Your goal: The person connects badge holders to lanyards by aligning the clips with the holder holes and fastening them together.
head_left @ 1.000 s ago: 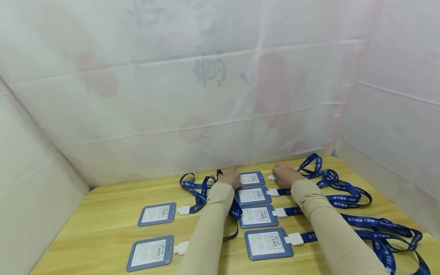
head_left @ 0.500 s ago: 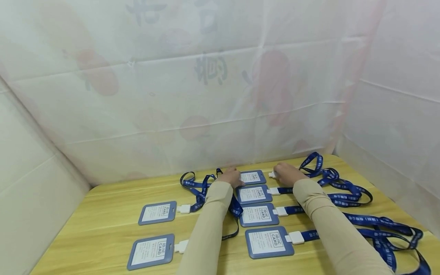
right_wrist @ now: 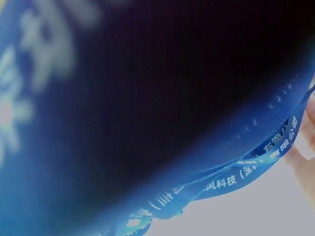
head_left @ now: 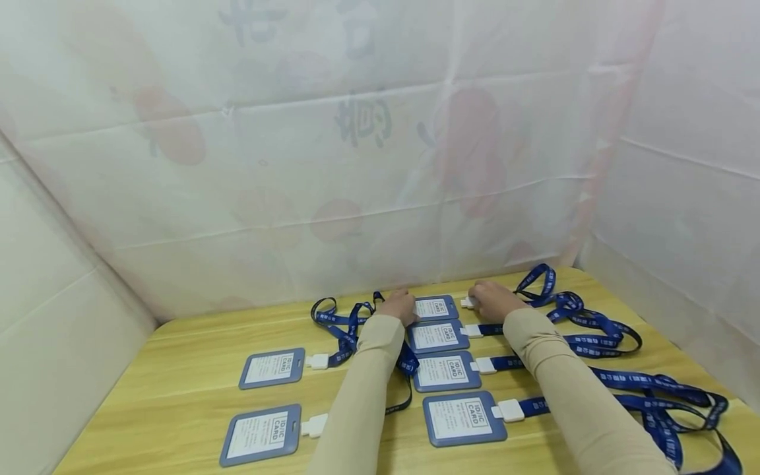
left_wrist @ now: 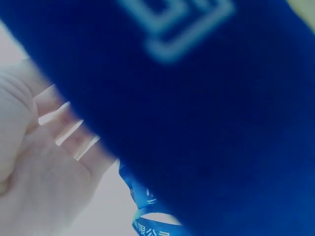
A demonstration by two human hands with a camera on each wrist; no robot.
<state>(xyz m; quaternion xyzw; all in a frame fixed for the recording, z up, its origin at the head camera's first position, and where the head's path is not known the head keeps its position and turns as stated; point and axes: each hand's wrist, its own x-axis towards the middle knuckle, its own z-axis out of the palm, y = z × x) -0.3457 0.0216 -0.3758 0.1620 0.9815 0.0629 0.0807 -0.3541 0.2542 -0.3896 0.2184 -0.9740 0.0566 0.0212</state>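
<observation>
At the back of the table, in the head view, my left hand [head_left: 396, 306] pinches the left edge of the farthest blue-grey badge holder [head_left: 435, 308]. Just right of that holder, my right hand [head_left: 494, 300] grips a white lanyard clip [head_left: 467, 303], whose tip points out from the fingers towards the holder across a small gap. The clip's blue lanyard [head_left: 539, 282] loops away behind the hand. In the left wrist view a blurred blue strap [left_wrist: 197, 128] hides the fingertips. Lanyard cloth [right_wrist: 123, 108] fills most of the right wrist view, with the fingers at its right edge.
Nearer lies a column of badge holders [head_left: 466, 419] with white clips [head_left: 510, 410] and lanyards trailing right. Two more holders [head_left: 272, 368] lie at the left, their lanyards [head_left: 344, 336] bunched beside and under the left forearm. White sheeting [head_left: 285, 198] walls the table's back and sides.
The view shifts slightly. My right hand and its clip edge a little left, towards the farthest badge holder; my left hand stays at the holder's left edge.
</observation>
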